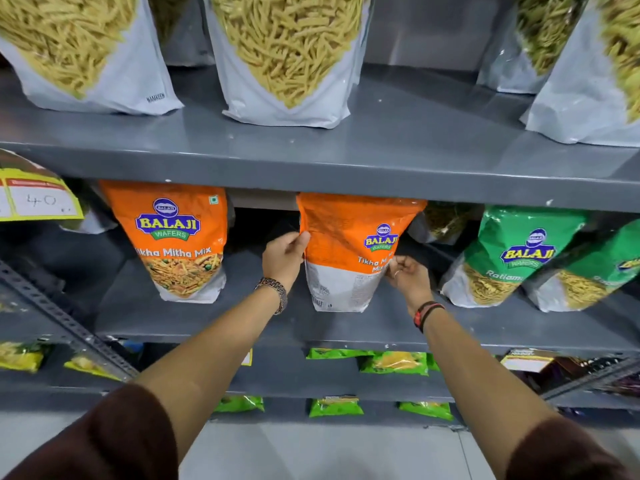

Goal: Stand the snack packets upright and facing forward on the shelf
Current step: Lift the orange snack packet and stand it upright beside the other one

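Both arms stretched forward and slightly inward, brown sleeves pushed up above the elbows, left hand (284, 252) raised with thumb and fingers pinched, beaded bracelet at its wrist, right hand (406, 274) lower, fingers curled closed, ring visible, red-and-black band on its wrist

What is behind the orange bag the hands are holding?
Behind the orange bag held by the left hand and right hand, only dark shelf shows; the bag covers anything directly behind it.

Orange-and-white Tikha Mitha Mix packet (349, 251); green Ratlami packet (512, 251) at 3 o'clock; grey shelf (346, 327).
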`<state>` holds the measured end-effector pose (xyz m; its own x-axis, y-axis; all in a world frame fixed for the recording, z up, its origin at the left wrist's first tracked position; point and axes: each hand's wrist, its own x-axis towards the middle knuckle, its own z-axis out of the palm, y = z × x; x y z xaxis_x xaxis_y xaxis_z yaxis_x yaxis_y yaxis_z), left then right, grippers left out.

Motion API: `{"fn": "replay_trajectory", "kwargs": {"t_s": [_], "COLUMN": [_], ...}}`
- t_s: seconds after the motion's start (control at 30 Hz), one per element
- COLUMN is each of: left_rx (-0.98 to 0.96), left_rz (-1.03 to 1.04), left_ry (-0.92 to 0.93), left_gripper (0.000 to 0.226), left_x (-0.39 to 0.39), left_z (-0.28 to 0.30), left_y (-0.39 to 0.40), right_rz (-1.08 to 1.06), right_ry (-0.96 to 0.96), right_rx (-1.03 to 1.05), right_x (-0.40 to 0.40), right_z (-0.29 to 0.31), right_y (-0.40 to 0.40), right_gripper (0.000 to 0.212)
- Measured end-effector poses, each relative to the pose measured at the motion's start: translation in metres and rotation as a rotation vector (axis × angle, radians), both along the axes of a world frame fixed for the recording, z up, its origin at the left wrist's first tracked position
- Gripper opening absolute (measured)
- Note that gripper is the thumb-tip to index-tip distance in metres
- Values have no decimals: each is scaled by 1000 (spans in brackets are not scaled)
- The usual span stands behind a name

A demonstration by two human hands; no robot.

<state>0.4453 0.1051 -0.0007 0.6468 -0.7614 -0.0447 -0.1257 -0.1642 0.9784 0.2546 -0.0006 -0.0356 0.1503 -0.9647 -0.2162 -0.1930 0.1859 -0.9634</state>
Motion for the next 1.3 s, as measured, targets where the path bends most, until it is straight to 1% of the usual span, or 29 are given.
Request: {"fn": "replay_trajectory", "kwargs": {"t_s": [0.07, 0.1, 0.17, 0.23, 0.3, 0.33, 0.43, 0.5, 0.67, 0.8, 0.9, 1.0, 1.07, 1.1, 1.13, 1.2, 1.3], "left_rx": [56, 102, 246, 374, 387, 380, 381, 403, 361, 348, 369, 337, 315, 302, 291, 269, 197], "left_rz": [31, 52, 48, -80, -205, -224, -154, -117, -153, -194, -174, -66, -42, -46, -49, -80, -184], "left_ry": [-27, 7, 169, 388, 537, 552, 445, 407, 354, 389, 286, 231, 185, 174, 181, 266, 381], "left_gripper": [42, 50, 66, 75, 75, 74, 70, 69, 67, 66, 61, 54, 52, 52, 51, 48, 46], "left_x": [-6, -12, -27, -44, -57, -61, -64, -64, -66, -59, -54, -57, -61, -65, -70, -85, -109], "left_z": [-2, -5, -17, -25, -29, -30, -36, -39, -43, -44, -50, -61, -70, -75, -78, -82, -77], "left_y": [1, 3, 12, 22, 22, 19, -1, -15, -41, -53, -44, -20, -1, 9, 19, 34, 38], "right_rz": [28, 44, 70, 81, 81, 67, 13, 22, 72, 128, 155, -9, -102, -115, -105, -61, 60], "right_ry": [-42, -58, -63, -48, -36, -26, -40, -73, -112, -132, -71, 7, -25, -50, -67, -68, -75], "right_rx": [45, 64, 78, 79, 70, 66, 93, 116, 114, 127, 137, 107, 104, 107, 107, 113, 169], "right_x": [-1, -2, -6, -11, -16, -19, -25, -25, -11, -1, -7, -22, -29, -30, -29, -22, -3], "right_z": [3, 4, 6, 6, 4, 2, -9, -17, -27, -20, -15, -12, -5, -1, 4, 13, 28], "right_y": [-1, -1, -1, 2, 8, 12, 31, 46, 71, 78, 77, 63, 45, 34, 23, 2, -19], "right_gripper": [24, 23, 32, 40, 40, 39, 38, 39, 38, 38, 40, 41, 37, 37, 41, 52, 70]}}
